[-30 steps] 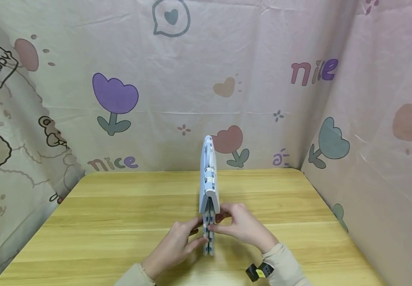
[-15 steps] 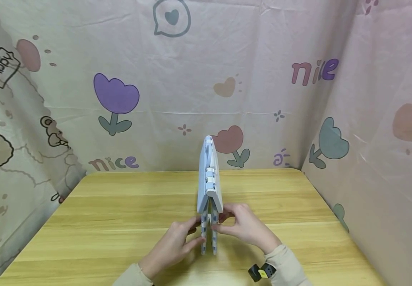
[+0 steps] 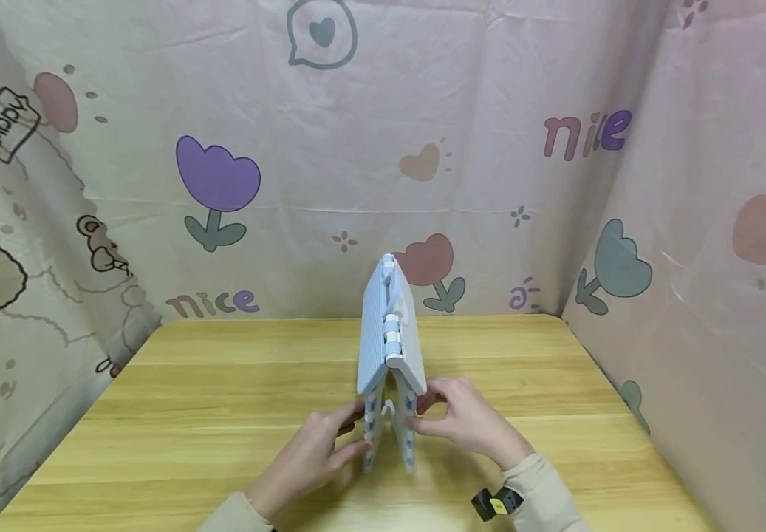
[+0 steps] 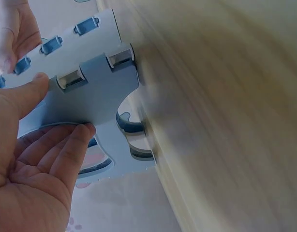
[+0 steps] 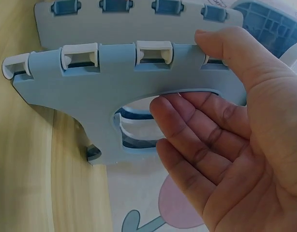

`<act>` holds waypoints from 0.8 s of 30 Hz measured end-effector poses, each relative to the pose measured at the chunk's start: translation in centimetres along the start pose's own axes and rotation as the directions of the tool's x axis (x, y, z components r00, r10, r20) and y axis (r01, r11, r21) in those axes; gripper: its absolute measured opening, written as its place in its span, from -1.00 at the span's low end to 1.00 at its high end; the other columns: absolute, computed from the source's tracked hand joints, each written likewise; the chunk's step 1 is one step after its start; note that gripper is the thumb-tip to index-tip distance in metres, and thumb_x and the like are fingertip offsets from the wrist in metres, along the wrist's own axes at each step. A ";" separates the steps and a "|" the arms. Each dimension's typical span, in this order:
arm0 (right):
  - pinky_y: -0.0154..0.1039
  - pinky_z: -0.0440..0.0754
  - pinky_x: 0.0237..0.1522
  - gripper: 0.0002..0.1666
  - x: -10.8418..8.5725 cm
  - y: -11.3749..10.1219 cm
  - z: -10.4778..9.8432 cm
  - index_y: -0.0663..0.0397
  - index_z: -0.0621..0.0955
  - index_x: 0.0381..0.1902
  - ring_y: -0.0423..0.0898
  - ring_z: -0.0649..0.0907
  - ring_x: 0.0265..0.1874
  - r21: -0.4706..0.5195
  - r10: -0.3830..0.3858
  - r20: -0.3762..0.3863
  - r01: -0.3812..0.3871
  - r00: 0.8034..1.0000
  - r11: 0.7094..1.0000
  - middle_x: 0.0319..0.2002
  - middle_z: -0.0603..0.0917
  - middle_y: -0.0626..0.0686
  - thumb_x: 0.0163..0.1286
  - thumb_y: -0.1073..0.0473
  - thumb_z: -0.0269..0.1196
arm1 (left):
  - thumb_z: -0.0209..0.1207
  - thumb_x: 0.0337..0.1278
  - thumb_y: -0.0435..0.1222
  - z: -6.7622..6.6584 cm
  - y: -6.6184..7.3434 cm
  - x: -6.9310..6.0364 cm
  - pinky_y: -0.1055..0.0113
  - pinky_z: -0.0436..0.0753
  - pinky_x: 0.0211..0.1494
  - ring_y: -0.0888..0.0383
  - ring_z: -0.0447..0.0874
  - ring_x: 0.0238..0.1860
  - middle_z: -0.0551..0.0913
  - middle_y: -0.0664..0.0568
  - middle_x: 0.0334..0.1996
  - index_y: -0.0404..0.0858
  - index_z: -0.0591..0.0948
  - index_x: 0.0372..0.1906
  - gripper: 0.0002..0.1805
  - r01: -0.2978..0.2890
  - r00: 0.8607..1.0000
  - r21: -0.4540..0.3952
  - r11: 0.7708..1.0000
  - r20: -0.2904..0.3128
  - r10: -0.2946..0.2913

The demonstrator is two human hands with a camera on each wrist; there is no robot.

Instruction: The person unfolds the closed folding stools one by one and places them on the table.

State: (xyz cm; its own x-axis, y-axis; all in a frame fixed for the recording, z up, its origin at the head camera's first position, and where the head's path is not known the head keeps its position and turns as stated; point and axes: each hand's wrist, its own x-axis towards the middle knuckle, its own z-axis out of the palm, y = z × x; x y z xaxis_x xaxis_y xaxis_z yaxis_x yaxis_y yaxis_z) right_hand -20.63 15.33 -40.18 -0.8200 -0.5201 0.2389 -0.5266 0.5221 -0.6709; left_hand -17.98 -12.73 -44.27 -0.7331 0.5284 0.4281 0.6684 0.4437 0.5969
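Observation:
A light blue and white plastic folding stool (image 3: pixel 372 332) stands on edge mid-table, its top halves meeting in a ridge with a carry handle (image 3: pixel 392 292). Its two leg panels are spread in a narrow upside-down V. On the left panel, my left hand (image 3: pixel 309 452) pinches the edge, thumb on the hinged rim and fingers by the cutout, as the left wrist view shows on the blue leg panel (image 4: pixel 102 92). My right hand (image 3: pixel 469 423) grips the other side likewise, thumb over the rim of its leg panel (image 5: pixel 81 92) and fingertips at the oval opening.
A wood-grain table (image 3: pixel 236 384) lies under the stool. A printed cloth (image 3: pixel 329 133) hangs behind it and along both sides. A small black device with a yellow patch (image 3: pixel 497 505) sits at the right sleeve.
Both hands have moved apart, the left one leftward and the right one rightward. The stool's leg panels and top halves have swung from nearly together into a wider V.

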 end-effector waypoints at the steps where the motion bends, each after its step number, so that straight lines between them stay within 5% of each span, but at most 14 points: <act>1: -0.17 0.73 0.06 -0.59 0.0 0.1 -0.1 0.03 0.75 0.00 -0.20 0.78 -0.17 0.000 0.005 -0.002 -0.005 1.000 1.000 -0.22 0.83 -0.17 0.33 -0.06 0.54 | 0.40 0.35 -0.39 -0.1 0.0 0.0 0.17 0.81 0.16 -0.28 0.77 0.22 0.68 -0.36 0.28 -0.42 0.53 0.39 -0.43 0.000 1.000 0.001 1.000 0.000 0.000; 24: -0.19 0.72 0.09 -0.61 -1.2 1.5 -1.8 0.05 0.74 -0.05 -0.17 0.78 -0.13 -0.025 0.049 -0.012 -0.049 0.999 0.998 -0.22 0.82 -0.16 0.29 -0.03 0.55 | 0.37 0.41 -0.30 -1.2 -0.8 -0.8 0.18 0.83 0.11 -0.30 0.81 0.15 0.73 -0.40 0.19 -0.43 0.56 0.31 -0.51 0.002 1.000 0.054 0.999 0.014 -0.002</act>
State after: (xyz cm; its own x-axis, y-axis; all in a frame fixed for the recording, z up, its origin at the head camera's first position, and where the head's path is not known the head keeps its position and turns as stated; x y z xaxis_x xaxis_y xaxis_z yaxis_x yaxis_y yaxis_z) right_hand -20.85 17.97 -40.16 -0.8472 -0.4861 0.2144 -0.4915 0.5639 -0.6637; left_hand -18.11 -14.37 -44.31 -0.7329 0.5374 0.4172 0.6730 0.4828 0.5603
